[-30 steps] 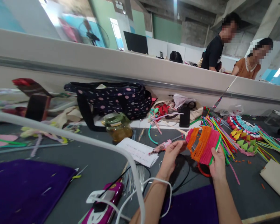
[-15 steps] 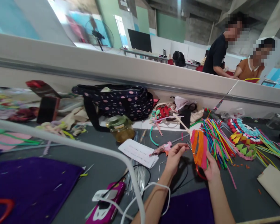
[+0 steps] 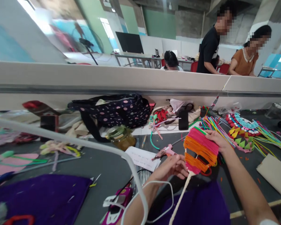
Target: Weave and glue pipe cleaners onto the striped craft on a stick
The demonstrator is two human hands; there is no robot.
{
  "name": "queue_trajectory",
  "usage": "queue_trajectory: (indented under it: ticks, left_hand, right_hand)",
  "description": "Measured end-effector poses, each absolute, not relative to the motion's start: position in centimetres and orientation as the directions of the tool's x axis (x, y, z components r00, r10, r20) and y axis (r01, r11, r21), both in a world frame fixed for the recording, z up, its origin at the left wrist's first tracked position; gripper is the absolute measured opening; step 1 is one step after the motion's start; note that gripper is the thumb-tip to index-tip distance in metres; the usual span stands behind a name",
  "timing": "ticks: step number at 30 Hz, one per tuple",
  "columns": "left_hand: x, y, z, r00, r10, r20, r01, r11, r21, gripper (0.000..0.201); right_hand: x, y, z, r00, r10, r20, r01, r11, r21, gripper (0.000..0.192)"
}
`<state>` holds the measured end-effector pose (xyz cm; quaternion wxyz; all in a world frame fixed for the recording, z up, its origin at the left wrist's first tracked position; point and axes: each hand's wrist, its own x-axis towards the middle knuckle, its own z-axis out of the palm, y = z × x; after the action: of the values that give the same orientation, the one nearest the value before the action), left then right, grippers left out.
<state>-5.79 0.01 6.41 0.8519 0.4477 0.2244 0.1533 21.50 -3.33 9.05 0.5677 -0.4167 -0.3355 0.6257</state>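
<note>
I hold a flat woven piece [image 3: 200,149] of pink and orange fuzzy stems with a green edge, mounted on a pale stick [image 3: 180,199] that points down toward me. My left hand [image 3: 172,167] pinches its lower edge where the stick begins. My right hand [image 3: 215,140] grips its upper right edge. A pink glue gun [image 3: 165,151] lies on the grey table just beyond my left hand. Red scissor handles [image 3: 207,172] show under the piece.
A bundle of coloured stems [image 3: 213,123] and a bead-and-felt craft piece [image 3: 242,128] lie to the right. A dotted dark bag [image 3: 114,109], a glass jar [image 3: 120,136], a white paper [image 3: 142,158], purple cloth [image 3: 39,197] and a white cable [image 3: 67,140] surround me. Three people are behind the partition.
The woven piece has turned: its stick now points down toward me instead of away. My right hand moved from below it to its upper right edge; the view shifted right.
</note>
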Motion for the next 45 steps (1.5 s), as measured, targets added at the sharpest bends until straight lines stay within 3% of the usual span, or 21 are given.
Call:
queue_trajectory:
  ticks: [4,8,14,22,25,28,30,35,40,45]
  left_hand:
    - [-5.0,-1.1,6.6,0.830,0.495,-0.256,0.001,0.458,0.889,0.039]
    - [-3.9,-2.0,5.9,0.758,0.572,-0.312,0.023,0.455,0.890,0.036]
    - [-3.3,-2.3,4.6,0.718,0.614,-0.327,-0.033,0.500,0.866,0.034]
    - [-2.8,-2.6,3.2,0.645,0.673,-0.362,-0.148,0.574,0.805,0.029]
    - [-2.6,-2.8,2.4,0.617,0.697,-0.367,-0.216,0.598,0.772,0.030]
    - [-2.8,-2.7,1.8,0.592,0.712,-0.377,-0.353,0.650,0.673,0.029]
    - [-3.0,-2.4,1.6,0.575,0.726,-0.378,-0.449,0.666,0.596,0.028]
    - [-2.9,-1.8,1.4,0.563,0.759,-0.327,-0.586,0.646,0.489,0.026]
    - [-2.6,-2.2,1.5,0.614,0.761,-0.208,-0.616,0.627,0.476,0.022]
    - [-3.0,-2.5,1.2,0.637,0.751,-0.175,-0.584,0.618,0.527,0.025]
  right_hand:
    - [21.9,-1.8,11.6,-0.123,0.986,-0.110,-0.217,-0.135,-0.967,0.049]
    - [21.3,-0.5,13.4,-0.223,0.975,-0.005,0.002,-0.005,-1.000,0.044]
    - [19.9,0.6,14.7,-0.147,0.974,0.172,0.255,0.206,-0.945,0.041]
    - [17.8,1.4,15.5,-0.141,0.970,0.199,0.368,0.238,-0.899,0.039]
    - [17.8,0.5,15.5,0.063,0.942,0.331,0.449,0.269,-0.852,0.037]
    - [18.3,-2.1,13.8,0.335,0.800,0.498,0.523,0.282,-0.804,0.032]
    - [18.3,-4.4,11.6,0.400,0.790,0.464,0.490,0.243,-0.837,0.029]
    - [15.1,-9.1,6.6,0.372,0.881,0.292,0.376,0.145,-0.915,0.024]
    - [11.0,-10.2,7.6,0.280,0.891,0.357,0.511,0.177,-0.841,0.026]
    - [9.6,-10.0,8.8,0.319,0.849,0.421,0.569,0.184,-0.801,0.012]
